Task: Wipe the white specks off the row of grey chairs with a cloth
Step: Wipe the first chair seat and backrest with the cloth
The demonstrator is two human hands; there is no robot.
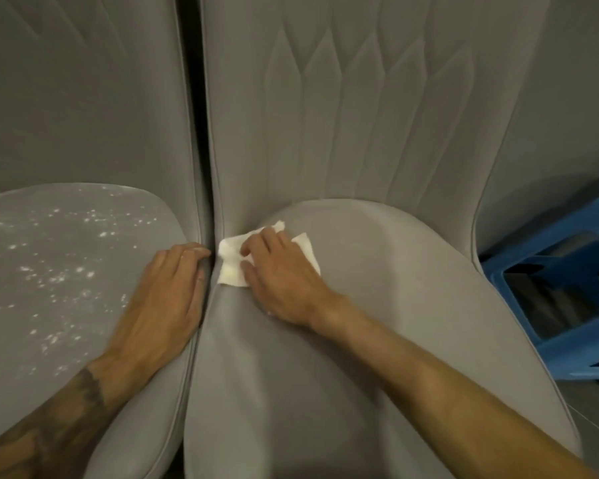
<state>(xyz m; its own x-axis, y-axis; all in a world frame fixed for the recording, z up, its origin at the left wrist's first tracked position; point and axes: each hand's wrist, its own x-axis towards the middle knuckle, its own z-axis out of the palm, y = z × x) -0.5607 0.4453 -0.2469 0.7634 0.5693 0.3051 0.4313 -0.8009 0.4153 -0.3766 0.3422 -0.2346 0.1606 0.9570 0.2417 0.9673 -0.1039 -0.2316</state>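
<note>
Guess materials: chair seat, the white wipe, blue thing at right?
Chair seat: matte grey upholstery fabric, maybe velvet-like; piped seams, soft sheen. Cloth: thin, crumpled white, likely paper towel or nonwoven. Blue object: smooth, glossy moulded plastic, probably a stool.

Right grip (281, 278) lies palm-down on the white cloth (229, 262), pressing it onto the right grey chair (377, 323) at the seat's rear-left corner, right against the side seam; no specks are visible on that seat. Left grip (163, 299) lies flat along the right edge of the left grey chair (94, 340), fingertips bent over at the dark gap (193, 115) between the two chairs, tattooed forearm (66, 409) trailing back. White specks (56, 276) are scattered across the left seat, and a blue plastic stool (564, 236) stands on the floor just right of the right chair.
</note>
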